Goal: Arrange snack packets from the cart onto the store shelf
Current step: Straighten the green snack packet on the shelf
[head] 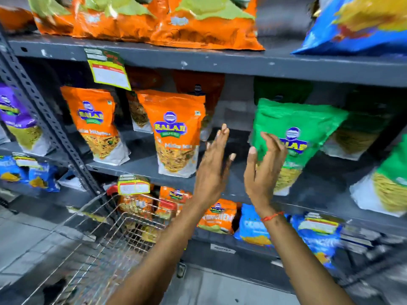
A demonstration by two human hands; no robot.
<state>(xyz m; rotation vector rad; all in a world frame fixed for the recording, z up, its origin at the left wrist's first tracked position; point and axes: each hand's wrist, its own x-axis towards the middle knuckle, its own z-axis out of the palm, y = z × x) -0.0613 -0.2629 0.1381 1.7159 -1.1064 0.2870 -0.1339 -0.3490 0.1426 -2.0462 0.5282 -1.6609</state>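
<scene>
A green snack packet (308, 128) stands tilted on the grey middle shelf (143, 166). My right hand (262, 168) rests flat against the packet's left edge with fingers apart, not gripping it. My left hand (214, 164) is raised in the gap between the green packet and an orange snack packet (174, 133), fingers straight and holding nothing. Another orange packet (97, 124) stands further left on the same shelf. The wire cart (105, 227) sits low at the left with a few packets at its far end.
Large orange bags (154, 20) and a blue bag (356, 25) fill the top shelf. More green packets (387, 186) stand at the right. Orange and blue packets (253, 225) lie on the lower shelf. A perforated upright post (44, 119) and purple packet (17, 119) are at the left.
</scene>
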